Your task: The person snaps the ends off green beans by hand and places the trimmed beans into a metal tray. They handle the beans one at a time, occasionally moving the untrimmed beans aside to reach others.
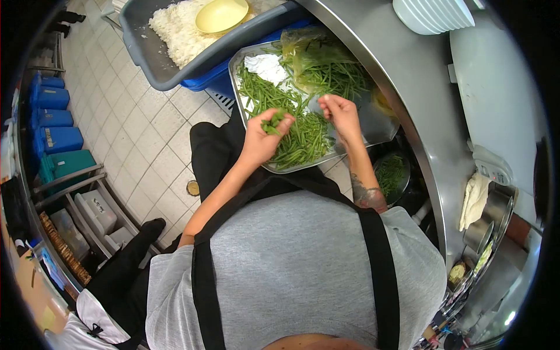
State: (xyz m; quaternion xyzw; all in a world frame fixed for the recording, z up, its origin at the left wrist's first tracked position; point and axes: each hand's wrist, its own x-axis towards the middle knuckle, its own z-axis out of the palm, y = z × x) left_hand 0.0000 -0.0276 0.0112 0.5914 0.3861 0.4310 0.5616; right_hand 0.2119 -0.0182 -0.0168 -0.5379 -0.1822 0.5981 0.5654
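Note:
Over the near part of a metal tray [234,73] my left hand [263,137] is closed around a small bunch of green beans [272,124]. My right hand [341,114] is beside it with thumb and fingers pinched together; whatever is between them is too small to make out. Loose green beans [300,140] are heaped in the tray under both hands. At the tray's far side more beans lie by a yellowish clear plastic bag [303,49]. Crumpled white paper or cloth [266,68] shows among the beans.
A grey tub [146,64] of white rice-like food with a yellow bowl [221,16] stands beyond the tray. A steel counter [408,76] curves along the right, above a container of green beans [392,175]. Another person's dark-clothed leg [125,256] is at lower left, near shelving.

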